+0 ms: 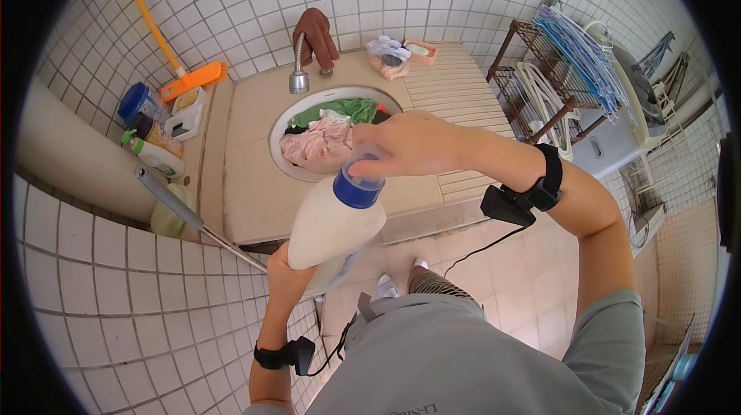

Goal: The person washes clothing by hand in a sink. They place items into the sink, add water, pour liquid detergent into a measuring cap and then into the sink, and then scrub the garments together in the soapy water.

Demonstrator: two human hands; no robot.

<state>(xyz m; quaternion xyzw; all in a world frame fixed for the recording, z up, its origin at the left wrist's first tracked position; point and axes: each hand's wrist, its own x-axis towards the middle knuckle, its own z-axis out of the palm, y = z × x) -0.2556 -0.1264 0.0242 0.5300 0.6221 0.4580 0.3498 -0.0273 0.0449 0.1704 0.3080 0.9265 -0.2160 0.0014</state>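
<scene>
Beige counter (247, 172), tiled, ridged section at right. Inset oval sink (275, 141) holds pink cloth (320, 143), green cloth (347, 111). Back edge: plastic bag (388, 57) beside pink soap dish (431, 53). Left ledge (204, 164): white pump bottle (160, 159), blue-lidded jar (139, 103), white box (187, 120). Brown rack (570, 100): blue hangers (579, 52) on top, pale hangers (534, 94) below.

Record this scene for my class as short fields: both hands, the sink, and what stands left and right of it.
Left hand: holding large whitish plastic bottle, tilted
Right hand: gripping translucent plastic cap at the bottle's blue collar
White oval sink: contains pink, green and white cloths
Left of sink: orange-headed broom, handle upward
Right of sink: brown slatted rack carrying thin blue hangers
</scene>
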